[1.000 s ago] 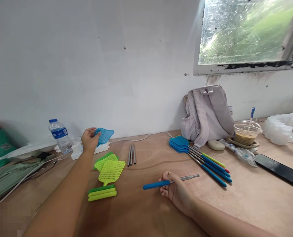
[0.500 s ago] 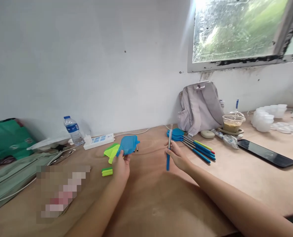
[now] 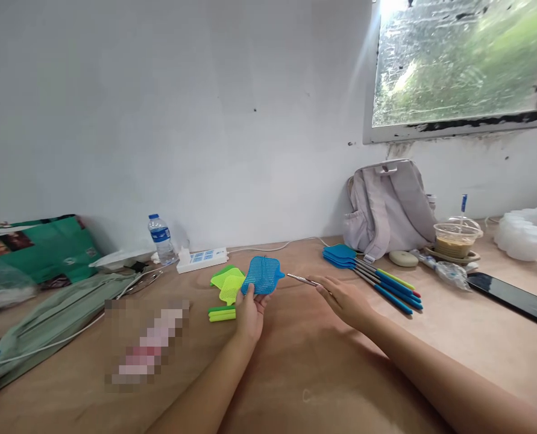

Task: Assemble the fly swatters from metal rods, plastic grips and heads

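Left hand [image 3: 250,313]: my fingers closed on blue swatter head [image 3: 263,275], held over worktop [image 3: 295,367]. Right hand [image 3: 347,298]: fingers pinching metal rod [image 3: 303,279], tip just beside head's neck. Green swatter heads [image 3: 228,284] just left.

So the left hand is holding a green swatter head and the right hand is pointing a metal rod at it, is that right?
Not quite. In the head view the left hand holds a blue swatter head, not a green one; the green swatter heads lie on the table beside it. The right hand does point the metal rod at it.
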`<action>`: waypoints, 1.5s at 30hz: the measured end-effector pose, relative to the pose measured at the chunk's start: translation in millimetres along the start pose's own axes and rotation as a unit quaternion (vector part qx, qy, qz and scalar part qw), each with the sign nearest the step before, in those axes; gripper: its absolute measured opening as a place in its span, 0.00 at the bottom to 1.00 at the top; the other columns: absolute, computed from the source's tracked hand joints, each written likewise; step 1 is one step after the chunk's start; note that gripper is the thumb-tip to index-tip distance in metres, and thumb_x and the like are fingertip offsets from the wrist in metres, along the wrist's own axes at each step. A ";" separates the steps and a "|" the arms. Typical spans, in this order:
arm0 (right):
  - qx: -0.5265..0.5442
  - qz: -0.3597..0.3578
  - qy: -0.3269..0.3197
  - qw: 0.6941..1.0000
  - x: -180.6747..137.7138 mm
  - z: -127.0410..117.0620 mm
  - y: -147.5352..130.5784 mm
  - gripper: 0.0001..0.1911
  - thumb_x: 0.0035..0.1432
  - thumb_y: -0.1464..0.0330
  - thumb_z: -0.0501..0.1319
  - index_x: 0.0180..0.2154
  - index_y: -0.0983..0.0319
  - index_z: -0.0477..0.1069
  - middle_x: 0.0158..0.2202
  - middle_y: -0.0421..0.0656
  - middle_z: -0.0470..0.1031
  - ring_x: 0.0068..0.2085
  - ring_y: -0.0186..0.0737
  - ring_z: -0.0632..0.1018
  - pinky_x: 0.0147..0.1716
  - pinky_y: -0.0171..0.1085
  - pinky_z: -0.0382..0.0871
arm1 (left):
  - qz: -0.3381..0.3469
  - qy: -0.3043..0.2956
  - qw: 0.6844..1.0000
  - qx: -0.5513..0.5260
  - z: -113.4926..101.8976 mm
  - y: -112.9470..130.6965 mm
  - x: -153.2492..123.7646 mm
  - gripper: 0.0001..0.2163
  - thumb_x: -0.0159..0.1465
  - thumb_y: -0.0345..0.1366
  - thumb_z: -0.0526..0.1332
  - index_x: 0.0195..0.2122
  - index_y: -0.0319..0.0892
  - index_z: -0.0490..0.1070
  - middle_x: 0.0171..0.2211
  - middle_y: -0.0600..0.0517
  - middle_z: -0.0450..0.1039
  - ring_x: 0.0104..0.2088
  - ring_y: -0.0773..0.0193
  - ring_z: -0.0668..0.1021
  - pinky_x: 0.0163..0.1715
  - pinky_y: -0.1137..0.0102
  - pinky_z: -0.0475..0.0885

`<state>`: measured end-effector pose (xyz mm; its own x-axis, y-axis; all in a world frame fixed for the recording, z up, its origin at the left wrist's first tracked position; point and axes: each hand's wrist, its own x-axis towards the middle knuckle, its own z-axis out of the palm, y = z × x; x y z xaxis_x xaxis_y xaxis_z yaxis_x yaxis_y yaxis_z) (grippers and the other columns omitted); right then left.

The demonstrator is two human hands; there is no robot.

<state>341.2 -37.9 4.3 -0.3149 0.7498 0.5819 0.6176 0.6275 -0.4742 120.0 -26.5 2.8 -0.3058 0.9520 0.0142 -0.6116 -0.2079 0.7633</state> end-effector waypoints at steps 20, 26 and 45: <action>-0.145 -0.026 -0.027 0.989 -0.1 -4.1 -1.5 0.19 0.62 0.64 0.44 0.52 0.54 0.64 0.36 0.44 0.75 0.33 0.38 0.75 0.29 0.32 0.64 | 0.026 -0.069 0.996 0.039 -4.5 3.8 4.2 0.15 0.48 0.38 0.66 0.32 0.42 0.61 0.28 0.56 0.73 0.27 0.65 0.78 0.27 0.69 0.74; -0.168 -0.028 -0.019 0.985 -0.3 -12.8 6.3 0.17 0.61 0.65 0.48 0.49 0.54 0.68 0.31 0.42 0.75 0.30 0.35 0.74 0.26 0.30 0.60 | 0.014 -0.182 0.973 0.144 -12.0 14.5 10.5 0.16 0.47 0.38 0.67 0.33 0.40 0.65 0.35 0.48 0.74 0.33 0.60 0.77 0.30 0.65 0.75; -0.094 -0.045 -0.047 0.993 -2.9 -7.5 6.7 0.17 0.58 0.68 0.51 0.48 0.53 0.68 0.39 0.42 0.76 0.41 0.39 0.75 0.38 0.34 0.68 | -0.042 -0.228 0.939 0.255 -13.8 21.5 7.0 0.19 0.46 0.40 0.67 0.37 0.40 0.65 0.37 0.47 0.72 0.34 0.58 0.76 0.31 0.61 0.75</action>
<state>351.6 -37.5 4.4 -0.4354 0.7146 0.5475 0.7046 0.6491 -0.2868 94.7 -27.4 10.4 0.1440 0.9815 0.1259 -0.1546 -0.1033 0.9826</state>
